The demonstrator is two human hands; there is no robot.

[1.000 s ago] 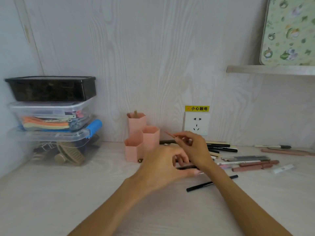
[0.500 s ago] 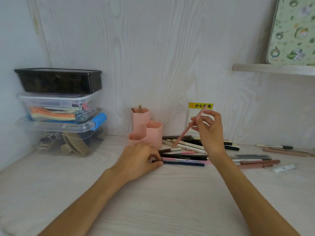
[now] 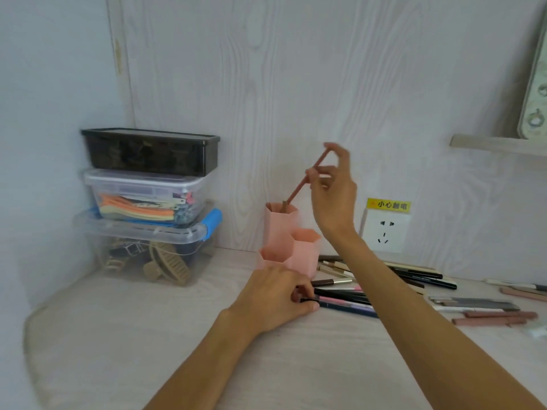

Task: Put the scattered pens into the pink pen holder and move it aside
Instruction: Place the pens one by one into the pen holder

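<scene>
Early in the task, by the look of it. Right hand [image 3: 333, 196] raised, pinching a pink pencil [image 3: 305, 180] between thumb and fingers, tip dipping into the tallest cup of the pink pen holder [image 3: 291, 247] just below and left of it; one brown pen end already poking out there. Left hand [image 3: 278, 297] down on the desk [image 3: 118, 335], fingers curled round the ends of a few dark and pink pens [image 3: 343, 300]. Holder just beyond that hand, three cups, not yet moved aside. Left to gather: roughly fifteen pens, mostly under and right of the right forearm; exact count unclear.
</scene>
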